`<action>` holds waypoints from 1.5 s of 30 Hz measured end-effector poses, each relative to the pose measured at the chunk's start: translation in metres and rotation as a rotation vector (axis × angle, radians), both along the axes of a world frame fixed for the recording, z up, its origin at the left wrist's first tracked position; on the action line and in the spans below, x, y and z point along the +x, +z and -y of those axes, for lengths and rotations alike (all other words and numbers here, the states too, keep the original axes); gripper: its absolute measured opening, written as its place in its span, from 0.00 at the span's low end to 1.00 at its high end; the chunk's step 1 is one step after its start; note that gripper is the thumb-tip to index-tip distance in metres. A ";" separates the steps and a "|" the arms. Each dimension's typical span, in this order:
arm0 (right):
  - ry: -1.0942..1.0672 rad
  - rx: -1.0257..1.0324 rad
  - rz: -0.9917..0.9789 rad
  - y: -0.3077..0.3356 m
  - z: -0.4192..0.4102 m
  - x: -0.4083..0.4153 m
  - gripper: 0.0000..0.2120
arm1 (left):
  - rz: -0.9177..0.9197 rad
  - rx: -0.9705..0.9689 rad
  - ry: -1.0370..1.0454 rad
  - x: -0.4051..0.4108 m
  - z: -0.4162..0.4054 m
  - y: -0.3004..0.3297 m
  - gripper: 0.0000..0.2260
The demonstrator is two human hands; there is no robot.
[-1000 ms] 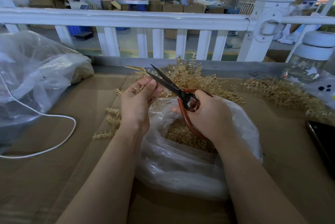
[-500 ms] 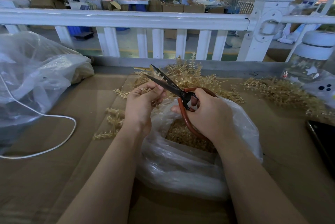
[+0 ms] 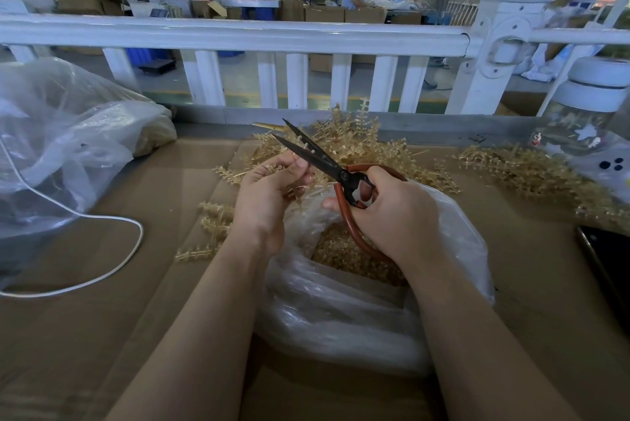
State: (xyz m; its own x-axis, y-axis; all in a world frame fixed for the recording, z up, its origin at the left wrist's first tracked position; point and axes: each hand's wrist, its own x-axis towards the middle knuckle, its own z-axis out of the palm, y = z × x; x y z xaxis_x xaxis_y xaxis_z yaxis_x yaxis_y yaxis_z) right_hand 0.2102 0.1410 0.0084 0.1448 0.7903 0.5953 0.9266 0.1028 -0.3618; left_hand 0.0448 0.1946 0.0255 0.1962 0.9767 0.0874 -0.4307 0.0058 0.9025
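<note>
My right hand (image 3: pixel 392 212) grips the red handles of large black-bladed scissors (image 3: pixel 317 156), whose blades stand apart and point up and left. My left hand (image 3: pixel 269 188) pinches a tan plastic sprue strip (image 3: pixel 269 169) against the lower blade. Below both hands lies an open clear plastic bag (image 3: pixel 341 311) holding several small tan cut pieces (image 3: pixel 344 250). A heap of tan sprue strips (image 3: pixel 354 144) lies just behind the scissors.
More tan strips (image 3: pixel 531 175) lie at the right and a few (image 3: pixel 211 226) at the left on the cardboard-covered table (image 3: pixel 102 335). A big clear bag (image 3: pixel 68 148) and white cable (image 3: pixel 112 267) sit left. A jar (image 3: pixel 586 113) and dark phone (image 3: pixel 610 270) sit right. A white railing (image 3: pixel 238 35) runs behind.
The strip in my left hand has shifted slightly along the blades. The scissors tilted a little, and both hands stayed over the bag.
</note>
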 end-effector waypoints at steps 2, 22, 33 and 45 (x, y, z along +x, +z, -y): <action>0.013 0.010 -0.015 0.000 0.000 0.000 0.28 | 0.006 0.007 -0.015 -0.001 0.000 0.000 0.08; -0.005 -0.013 -0.021 0.000 0.000 0.001 0.32 | -0.077 0.102 0.061 0.003 0.005 0.002 0.08; 0.004 0.013 -0.022 0.002 0.002 0.000 0.33 | -0.123 0.202 0.047 0.002 0.003 0.000 0.10; -0.010 -0.001 -0.012 0.003 0.002 0.000 0.36 | -0.074 0.199 0.003 0.002 0.005 0.002 0.08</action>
State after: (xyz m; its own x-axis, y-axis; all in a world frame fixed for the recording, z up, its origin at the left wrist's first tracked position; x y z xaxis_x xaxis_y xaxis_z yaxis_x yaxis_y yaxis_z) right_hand 0.2101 0.1395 0.0117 0.1596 0.7893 0.5929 0.9231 0.0937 -0.3731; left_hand 0.0472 0.1898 0.0270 0.2067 0.9422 0.2636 -0.3628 -0.1764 0.9150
